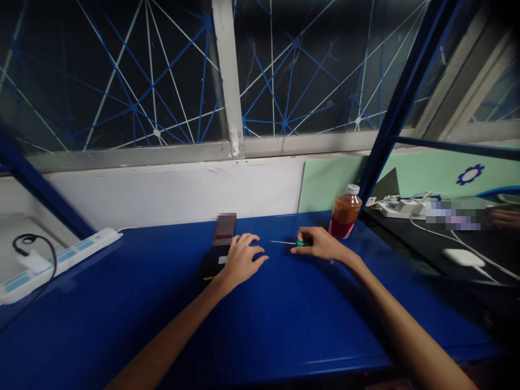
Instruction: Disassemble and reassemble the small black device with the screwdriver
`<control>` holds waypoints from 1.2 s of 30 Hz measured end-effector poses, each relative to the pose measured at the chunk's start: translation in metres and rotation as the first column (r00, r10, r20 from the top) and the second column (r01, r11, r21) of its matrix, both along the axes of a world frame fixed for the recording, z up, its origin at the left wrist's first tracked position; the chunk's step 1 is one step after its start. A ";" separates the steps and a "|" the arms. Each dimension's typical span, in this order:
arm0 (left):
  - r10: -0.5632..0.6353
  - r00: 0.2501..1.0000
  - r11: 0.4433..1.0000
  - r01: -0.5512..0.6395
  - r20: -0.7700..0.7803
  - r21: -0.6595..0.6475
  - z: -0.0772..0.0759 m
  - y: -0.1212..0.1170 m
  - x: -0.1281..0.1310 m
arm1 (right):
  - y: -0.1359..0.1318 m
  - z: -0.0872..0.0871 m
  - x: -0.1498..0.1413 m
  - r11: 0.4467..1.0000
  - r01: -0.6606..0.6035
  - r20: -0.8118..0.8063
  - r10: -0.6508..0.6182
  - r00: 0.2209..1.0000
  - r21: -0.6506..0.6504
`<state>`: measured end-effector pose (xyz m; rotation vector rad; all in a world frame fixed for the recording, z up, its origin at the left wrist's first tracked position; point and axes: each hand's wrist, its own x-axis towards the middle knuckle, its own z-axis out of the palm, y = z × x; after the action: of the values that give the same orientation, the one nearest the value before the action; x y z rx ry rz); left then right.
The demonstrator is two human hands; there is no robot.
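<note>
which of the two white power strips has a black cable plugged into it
The long power strip at the blue table's left edge: a black cable loops from its plug. The other strip, on the black desk, carries white cables.

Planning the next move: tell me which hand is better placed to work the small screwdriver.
Right. The right hand already grips the green-handled screwdriver, its thin shaft pointing toward the left hand, which rests on the blue table beside a small dark device.

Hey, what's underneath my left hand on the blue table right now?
The left hand rests on a flat black device lying on the blue table. Only its left part, with a small white label, shows; the rest is covered by the hand.
</note>
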<state>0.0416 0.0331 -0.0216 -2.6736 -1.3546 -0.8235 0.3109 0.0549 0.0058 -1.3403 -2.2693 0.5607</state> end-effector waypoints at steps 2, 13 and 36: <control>0.007 1.000 1.000 -0.007 -0.001 -0.003 0.001 0.000 0.001 | 0.000 -0.001 0.002 1.000 0.008 -0.013 -0.008 1.000 0.011; -0.024 0.982 0.994 0.004 -0.186 -0.106 0.006 -0.014 -0.073 | 0.001 -0.005 0.004 1.000 -0.009 0.020 0.008 1.000 0.011; 0.025 0.973 0.999 -0.019 -0.231 0.028 -0.004 -0.007 -0.032 | 0.004 -0.008 0.009 0.998 0.010 0.044 -0.012 0.999 0.061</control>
<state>0.0098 0.0262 -0.0260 -2.6297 -1.3065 -0.5027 0.3196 0.0586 -0.0020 -1.3478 -2.2942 0.4590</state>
